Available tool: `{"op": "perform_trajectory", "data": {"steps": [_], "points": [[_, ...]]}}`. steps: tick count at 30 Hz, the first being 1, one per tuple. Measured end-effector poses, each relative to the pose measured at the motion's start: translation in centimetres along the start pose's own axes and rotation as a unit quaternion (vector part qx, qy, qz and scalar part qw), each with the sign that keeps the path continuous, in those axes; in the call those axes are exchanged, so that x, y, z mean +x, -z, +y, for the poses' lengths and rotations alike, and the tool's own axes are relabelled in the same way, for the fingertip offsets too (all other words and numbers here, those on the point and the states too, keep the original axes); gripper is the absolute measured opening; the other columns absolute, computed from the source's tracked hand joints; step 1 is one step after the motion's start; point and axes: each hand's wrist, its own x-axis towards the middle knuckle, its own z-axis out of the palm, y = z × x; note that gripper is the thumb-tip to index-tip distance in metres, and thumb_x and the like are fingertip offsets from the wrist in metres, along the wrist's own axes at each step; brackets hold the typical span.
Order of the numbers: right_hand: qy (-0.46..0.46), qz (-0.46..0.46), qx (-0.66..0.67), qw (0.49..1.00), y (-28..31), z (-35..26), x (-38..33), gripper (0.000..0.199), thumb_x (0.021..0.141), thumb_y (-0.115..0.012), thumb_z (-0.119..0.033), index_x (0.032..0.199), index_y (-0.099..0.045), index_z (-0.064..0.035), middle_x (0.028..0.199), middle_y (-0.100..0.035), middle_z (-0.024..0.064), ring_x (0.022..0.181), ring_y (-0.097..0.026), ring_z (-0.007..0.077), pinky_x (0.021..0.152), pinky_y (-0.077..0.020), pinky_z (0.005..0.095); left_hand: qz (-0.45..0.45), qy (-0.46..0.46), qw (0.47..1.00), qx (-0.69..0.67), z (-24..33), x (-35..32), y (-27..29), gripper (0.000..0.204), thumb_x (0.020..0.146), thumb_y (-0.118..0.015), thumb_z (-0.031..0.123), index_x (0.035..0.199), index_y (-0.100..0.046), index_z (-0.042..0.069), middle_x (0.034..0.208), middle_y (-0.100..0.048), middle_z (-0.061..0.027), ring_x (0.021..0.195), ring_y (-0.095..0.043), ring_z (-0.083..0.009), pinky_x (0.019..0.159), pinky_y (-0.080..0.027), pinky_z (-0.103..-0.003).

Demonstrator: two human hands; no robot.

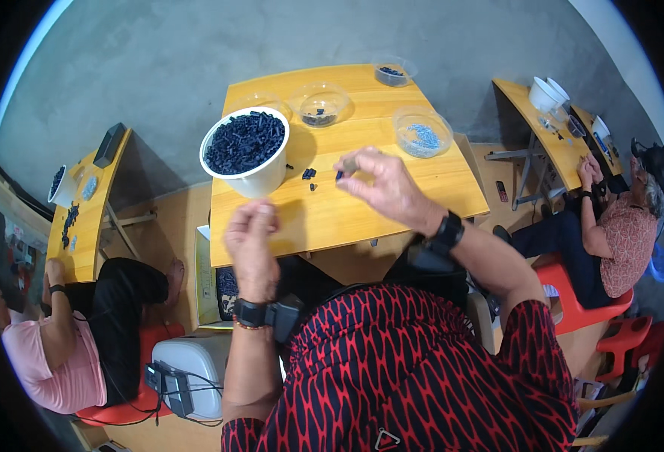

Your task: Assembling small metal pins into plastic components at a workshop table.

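Note:
My right hand (386, 187) is over the table, with a small black piece (339, 175) pinched between thumb and finger. Just in front of the white bucket, near the table's front edge, my left hand (252, 235) is closed with its fingertips together. Anything it holds is too small or hidden to make out. The white bucket (260, 178) is heaped with small black tube-like pieces (245, 142). Several loose black pieces (309, 174) lie on the wood between my hands. Beyond my right hand stands a clear round tub (424, 154) with small light-blue or silvery parts (424, 137) in it.
Further back on the wooden table (362, 98) are clear bowls (318, 94), (392, 80) holding some black pieces. A person in pink (68, 354) sits at a table on the left; another person (622, 248) sits at a table on the right. An open box (205, 290) is below the table's left front.

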Motion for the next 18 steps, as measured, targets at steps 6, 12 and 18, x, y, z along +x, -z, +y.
{"op": "perform_trajectory", "data": {"steps": [6,12,18], "points": [[0.001,0.042,0.170,0.985,-2.6,-1.7,-4.0,0.021,0.090,-0.073,-0.004,0.109,-0.069,0.0043,0.107,-0.073,0.0145,0.105,-0.070,0.0239,0.092,-0.0548,0.0338,-0.121,0.076,0.990,0.014,0.3,-4.0,-5.0,0.018,0.095,-0.066,-0.002,0.113,-0.067,0.000,0.103,-0.072,-0.0090,0.087,-0.067,-0.0138,0.081,-0.057,-0.028],[-0.115,0.013,0.386,0.915,-4.3,-0.7,-6.0,0.016,0.096,-0.071,-0.006,0.107,-0.070,0.0042,0.102,-0.073,0.0073,0.096,-0.067,0.0103,0.084,-0.0562,0.0272,-0.170,-0.055,0.974,0.140,1.1,-4.3,-5.9,0.023,0.090,-0.072,-0.003,0.113,-0.067,0.000,0.106,-0.063,-0.0045,0.089,-0.059,-0.0102,0.081,-0.051,-0.025],[-0.150,-0.034,0.385,0.910,-3.9,-0.8,-6.2,0.016,0.098,-0.070,-0.010,0.105,-0.071,0.0046,0.095,-0.070,0.0026,0.089,-0.064,0.0069,0.081,-0.0553,0.0249,-0.223,-0.136,0.940,0.218,0.3,-3.8,-5.2,0.021,0.088,-0.075,-0.002,0.107,-0.067,0.001,0.104,-0.057,-0.0039,0.089,-0.057,-0.0109,0.079,-0.049,-0.024]]}}
